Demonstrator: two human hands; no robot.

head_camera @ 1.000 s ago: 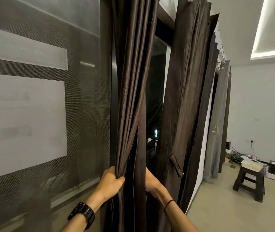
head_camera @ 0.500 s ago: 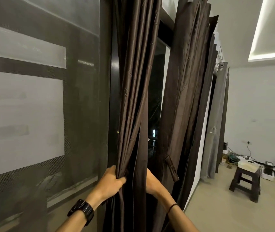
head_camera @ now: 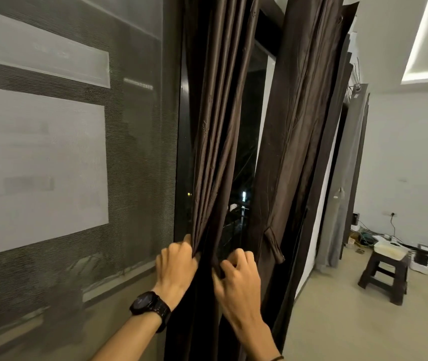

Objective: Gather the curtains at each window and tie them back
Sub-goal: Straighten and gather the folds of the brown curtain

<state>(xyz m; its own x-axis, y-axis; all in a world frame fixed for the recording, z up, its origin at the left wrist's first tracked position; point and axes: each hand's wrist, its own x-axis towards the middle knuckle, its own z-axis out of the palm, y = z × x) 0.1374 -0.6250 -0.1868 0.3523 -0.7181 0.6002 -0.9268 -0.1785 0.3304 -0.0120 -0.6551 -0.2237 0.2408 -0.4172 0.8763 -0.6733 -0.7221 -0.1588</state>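
1. Curtain point(head_camera: 215, 126): dark brown panel at the left edge of the window point(head_camera: 246, 157). Its pleats are drawn into a narrow bundle at hand height.
2. Left hand point(head_camera: 177, 267), with a watch point(head_camera: 150, 306) on the wrist: grip clamped on the bundle's left side, fingers curled into the folds.
3. Right hand point(head_camera: 236, 277): grip clamped on the bundle's right edge, thumb and fingers pinching the fabric. The two hands lie just beside one another with the cloth between them.
4. Second panel point(head_camera: 293, 152): same fabric, right of the glass, hanging ungathered. A strap point(head_camera: 274, 244) dangles from it, probably a tie-back, and is wrapped round nothing.
5. Grey curtains point(head_camera: 348, 178): farther along the wall, hanging straight. Whether they are tied cannot be told.
6. Progress, as a judgement: gathering of the first panel looks nearly complete, but no tie is visible round it. What is left is to bind this bundle, gather and tie the second panel, then deal with the farther windows, so the task appears to be at an early stage.
7. Stool point(head_camera: 384, 272): on the floor point(head_camera: 338, 321), well apart from the hands.
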